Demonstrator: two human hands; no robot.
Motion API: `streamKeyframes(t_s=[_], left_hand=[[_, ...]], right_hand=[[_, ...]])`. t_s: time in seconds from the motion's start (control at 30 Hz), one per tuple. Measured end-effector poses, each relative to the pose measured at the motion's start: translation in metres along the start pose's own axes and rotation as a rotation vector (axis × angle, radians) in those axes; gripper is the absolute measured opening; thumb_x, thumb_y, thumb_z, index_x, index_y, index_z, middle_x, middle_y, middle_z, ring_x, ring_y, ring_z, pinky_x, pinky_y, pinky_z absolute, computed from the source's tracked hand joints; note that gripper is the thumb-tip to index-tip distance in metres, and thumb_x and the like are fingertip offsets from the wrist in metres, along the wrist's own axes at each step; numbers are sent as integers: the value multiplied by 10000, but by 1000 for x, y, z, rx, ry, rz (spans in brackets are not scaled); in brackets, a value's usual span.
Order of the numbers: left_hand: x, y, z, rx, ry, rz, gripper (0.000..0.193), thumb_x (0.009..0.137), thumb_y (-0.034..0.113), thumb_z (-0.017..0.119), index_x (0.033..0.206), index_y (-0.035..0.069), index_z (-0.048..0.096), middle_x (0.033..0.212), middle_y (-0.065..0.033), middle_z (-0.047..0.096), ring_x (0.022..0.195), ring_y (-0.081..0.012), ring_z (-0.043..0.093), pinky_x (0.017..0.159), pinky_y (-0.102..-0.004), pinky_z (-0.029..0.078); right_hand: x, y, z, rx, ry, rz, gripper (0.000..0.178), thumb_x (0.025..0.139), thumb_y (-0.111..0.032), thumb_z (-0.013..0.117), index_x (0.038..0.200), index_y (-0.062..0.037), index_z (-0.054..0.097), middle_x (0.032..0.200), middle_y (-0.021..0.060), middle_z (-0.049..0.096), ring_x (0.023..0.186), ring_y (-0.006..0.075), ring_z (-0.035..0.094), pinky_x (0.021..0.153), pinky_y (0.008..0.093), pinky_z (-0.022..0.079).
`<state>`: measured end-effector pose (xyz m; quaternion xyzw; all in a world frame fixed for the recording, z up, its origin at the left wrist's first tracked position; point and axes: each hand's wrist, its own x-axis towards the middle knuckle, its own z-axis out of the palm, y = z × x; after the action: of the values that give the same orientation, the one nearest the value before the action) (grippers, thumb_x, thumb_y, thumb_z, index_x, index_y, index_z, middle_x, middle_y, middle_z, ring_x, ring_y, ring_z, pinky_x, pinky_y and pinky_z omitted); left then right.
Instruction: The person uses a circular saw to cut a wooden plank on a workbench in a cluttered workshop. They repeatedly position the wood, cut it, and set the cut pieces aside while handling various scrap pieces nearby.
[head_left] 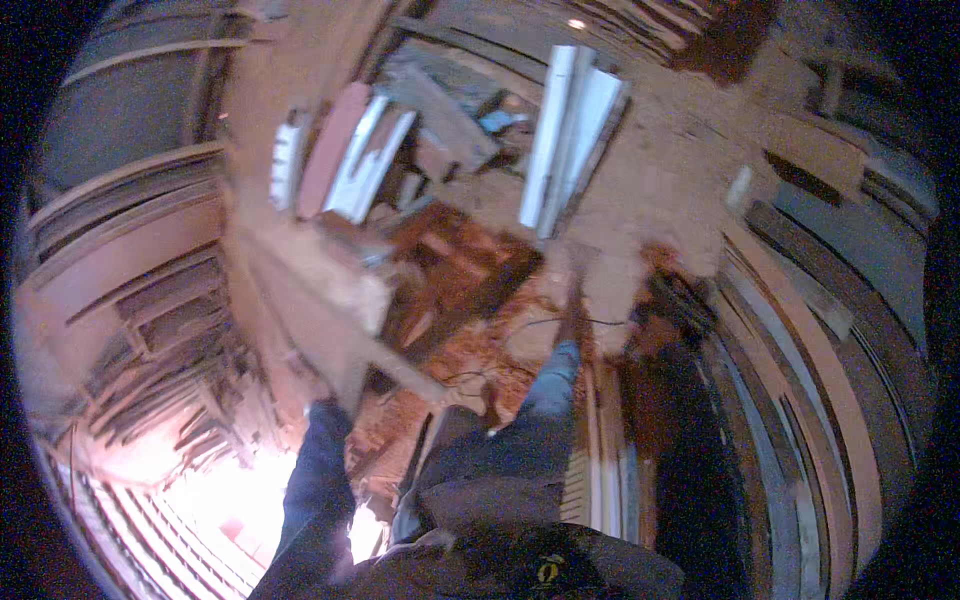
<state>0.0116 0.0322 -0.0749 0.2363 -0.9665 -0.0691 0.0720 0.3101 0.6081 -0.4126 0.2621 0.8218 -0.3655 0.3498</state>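
My left hand (308, 383) is at the near side of a pale board (405, 374), which slants past it toward my feet; blur hides whether they touch. I can't tell if those fingers are spread, pressed together or pinching its edge. My right hand (652, 335), well apart on the other side, is a smear beside a dark object (688, 300); I can't read its fingers or say whether they grip it. A thin cord (585, 321) curves toward that hand.

Between my hands, beyond the board, sits a red-brown block (455, 250), with shavings (485, 345) around it. My right leg (550, 385) stands between the board and my right hand. Farther off lie white strips (548, 150) and a pink plank (333, 150); long timber (810, 370) lines my right side.
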Motion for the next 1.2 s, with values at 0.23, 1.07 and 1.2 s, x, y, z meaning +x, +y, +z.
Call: streamKeyframes(t_s=[0.23, 1.07, 1.2], left_hand=[[6, 1, -16, -96, 10, 19, 507, 1067, 406, 451, 1241, -59, 557, 1101, -254, 653, 1001, -362, 619, 895, -439, 475], [6, 16, -17, -87, 55, -8, 414, 1085, 369, 431, 1139, -14, 578, 1032, -124, 639, 942, -206, 602, 839, -330, 496], [5, 25, -25, -151, 52, -28, 403, 1088, 363, 428, 1123, -7, 581, 1021, -103, 637, 932, -182, 599, 830, -313, 500]], right_hand=[[103, -2, 33, 2, 103, 51, 652, 824, -392, 748, 1377, -100, 562, 1348, 196, 611, 1240, 409, 574, 1020, 553, 459], [304, 7, 120, -360, 65, 212, 472, 988, -467, 545, 1225, -69, 636, 1250, 179, 646, 1242, 384, 562, 1002, 544, 464], [298, -5, 153, -358, 32, 123, 451, 995, -438, 553, 1223, -59, 636, 1244, 167, 648, 1230, 372, 569, 1005, 529, 455]])
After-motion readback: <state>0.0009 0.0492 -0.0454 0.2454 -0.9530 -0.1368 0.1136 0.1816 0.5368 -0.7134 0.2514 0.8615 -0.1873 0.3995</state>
